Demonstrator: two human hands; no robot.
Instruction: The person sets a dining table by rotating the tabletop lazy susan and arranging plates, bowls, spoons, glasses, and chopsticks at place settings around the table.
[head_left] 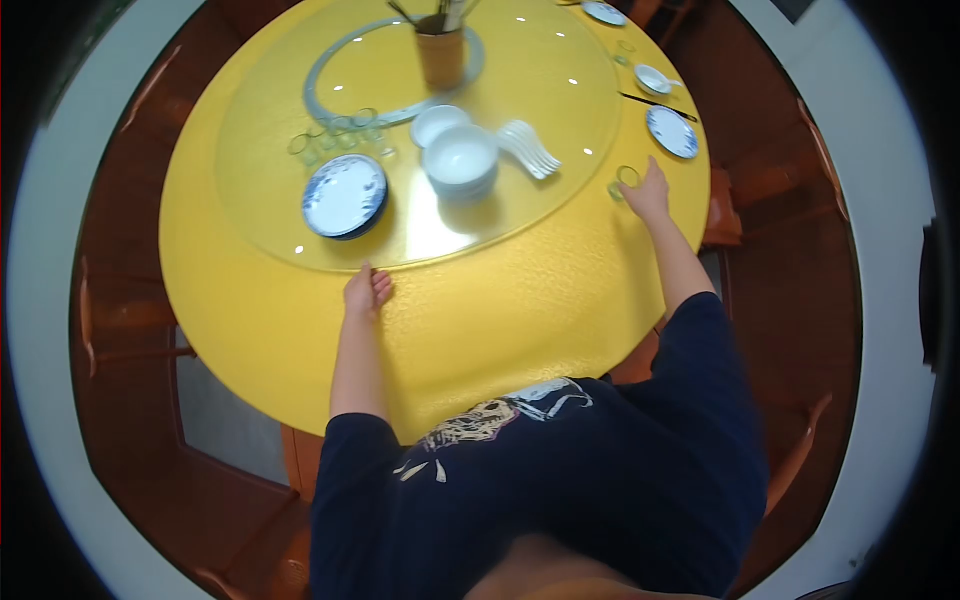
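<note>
My right hand (650, 194) is at the right side of the yellow round table, its fingers around a small clear drinking glass (628, 178). Just beyond it lies a blue-and-white plate (672, 132). My left hand (368, 291) is at the near edge of the glass turntable (540, 225); its fingers are loosely curled and nothing shows in them. Whether it touches the edge I cannot tell. On the turntable, a stack of blue-and-white plates (345, 196) sits closest to my left hand. White bowls (460, 160) are stacked to its right, beside white spoons (528, 148).
Several small glasses (345, 132) stand behind the plates. A brown holder (441, 60) with utensils is farther back. Dark chopsticks (658, 107), a small bowl with a spoon (653, 80) and another plate (604, 13) line the right rim. Wooden chairs (790, 165) surround the table.
</note>
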